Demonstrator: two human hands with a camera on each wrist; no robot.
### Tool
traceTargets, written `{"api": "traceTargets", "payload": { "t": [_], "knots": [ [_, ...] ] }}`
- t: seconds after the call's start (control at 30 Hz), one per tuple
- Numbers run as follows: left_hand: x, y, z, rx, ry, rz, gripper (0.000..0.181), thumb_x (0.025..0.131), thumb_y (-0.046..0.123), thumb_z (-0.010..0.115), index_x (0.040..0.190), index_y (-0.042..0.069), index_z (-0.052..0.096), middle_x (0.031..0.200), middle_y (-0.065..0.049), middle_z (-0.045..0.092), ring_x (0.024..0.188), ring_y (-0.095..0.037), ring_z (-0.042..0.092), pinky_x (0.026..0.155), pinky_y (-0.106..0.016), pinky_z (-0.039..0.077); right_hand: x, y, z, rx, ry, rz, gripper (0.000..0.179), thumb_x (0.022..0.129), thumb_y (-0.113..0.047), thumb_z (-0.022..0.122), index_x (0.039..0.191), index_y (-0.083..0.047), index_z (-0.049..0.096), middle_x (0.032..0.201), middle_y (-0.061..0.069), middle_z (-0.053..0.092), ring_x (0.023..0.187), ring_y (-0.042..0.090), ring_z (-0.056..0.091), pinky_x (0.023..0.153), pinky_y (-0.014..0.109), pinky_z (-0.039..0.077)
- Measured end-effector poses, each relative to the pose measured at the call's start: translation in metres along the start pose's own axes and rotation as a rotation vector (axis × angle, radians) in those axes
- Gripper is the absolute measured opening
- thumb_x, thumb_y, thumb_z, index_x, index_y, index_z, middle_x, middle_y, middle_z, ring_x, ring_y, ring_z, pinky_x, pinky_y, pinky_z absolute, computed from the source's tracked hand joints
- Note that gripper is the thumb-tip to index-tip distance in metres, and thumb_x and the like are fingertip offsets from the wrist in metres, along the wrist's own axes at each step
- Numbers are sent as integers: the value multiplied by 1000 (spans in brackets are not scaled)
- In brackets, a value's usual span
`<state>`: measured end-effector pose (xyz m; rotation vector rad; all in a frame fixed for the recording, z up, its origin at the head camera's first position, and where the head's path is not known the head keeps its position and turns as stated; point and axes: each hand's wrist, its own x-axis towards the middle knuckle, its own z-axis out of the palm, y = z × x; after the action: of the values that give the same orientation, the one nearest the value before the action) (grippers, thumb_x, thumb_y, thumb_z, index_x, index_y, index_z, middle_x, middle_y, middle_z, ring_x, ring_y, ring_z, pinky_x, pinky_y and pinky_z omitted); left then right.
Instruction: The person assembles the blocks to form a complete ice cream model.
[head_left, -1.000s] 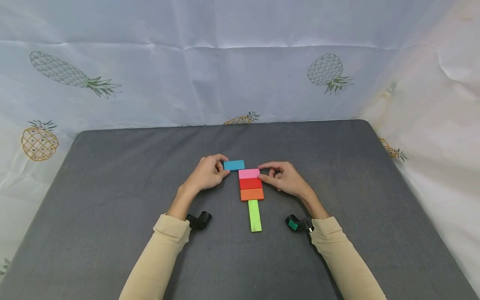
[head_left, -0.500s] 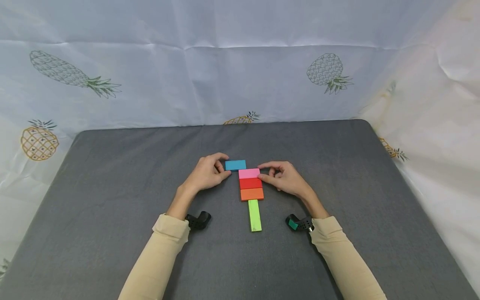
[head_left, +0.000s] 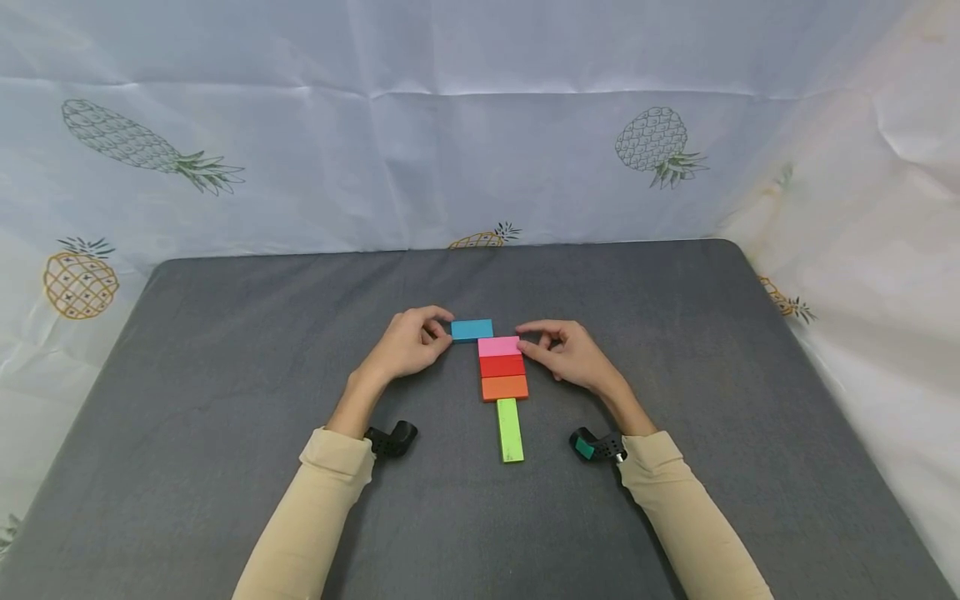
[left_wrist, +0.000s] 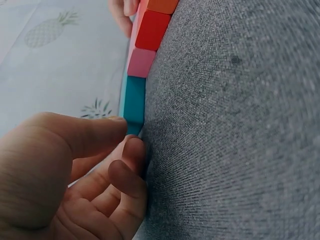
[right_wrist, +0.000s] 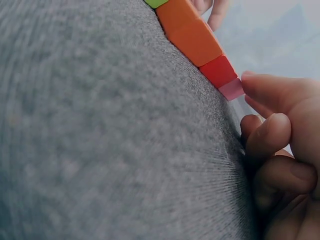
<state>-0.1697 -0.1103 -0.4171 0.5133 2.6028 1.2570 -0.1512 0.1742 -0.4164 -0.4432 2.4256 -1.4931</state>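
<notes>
On the dark grey table, a blue block [head_left: 472,331] lies flat at the far end of a row of coloured blocks. The left hand [head_left: 405,343] is at its left end, thumb and index fingertips right at the edge, the fingers loosely bent. A pink block [head_left: 498,347] lies just nearer, offset right, followed by a red block [head_left: 502,367] and an orange block [head_left: 505,387]. The right hand [head_left: 567,354] has its thumb tip at the pink block's right end, index finger extended by the far corner. A lime-green block [head_left: 510,431] points lengthwise toward the person.
The grey cloth-covered table [head_left: 225,400] surrounds the blocks. A pale curtain [head_left: 480,158] with pineapple prints hangs behind its far edge. Black wrist cameras, a left one [head_left: 392,439] and a right one [head_left: 596,446], sit low above the table.
The blue block has shifted slightly right. My left fingers have then drawn back left to its end. The right hand has slid slightly away from the person along the pink block's end.
</notes>
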Motion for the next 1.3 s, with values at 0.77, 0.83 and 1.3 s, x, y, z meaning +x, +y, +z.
{"api": "traceTargets", "payload": {
  "t": [0.77,0.83,1.3],
  "knots": [
    [8,10,8,7,-24,19,29,98,5,62,125,-4,66,98,-16,75,66,-10,62,66,-26,49,9,33,2,-40,13,-4,35,95,-23,75,128,-12,71,67,13,61,42,9,44,46,24,40],
    [9,11,9,7,-27,21,30,98,6,62,126,-4,65,99,-16,75,66,-11,63,66,-26,49,9,33,2,-41,13,-5,36,95,-22,75,129,-12,70,67,12,61,42,9,44,46,25,40],
    [17,18,17,16,-43,8,30,99,8,63,127,-2,66,100,-15,74,66,-11,63,64,-24,48,11,29,2,-31,10,27,42,99,-24,69,140,-15,62,60,3,54,40,11,44,44,26,35]
  ]
}}
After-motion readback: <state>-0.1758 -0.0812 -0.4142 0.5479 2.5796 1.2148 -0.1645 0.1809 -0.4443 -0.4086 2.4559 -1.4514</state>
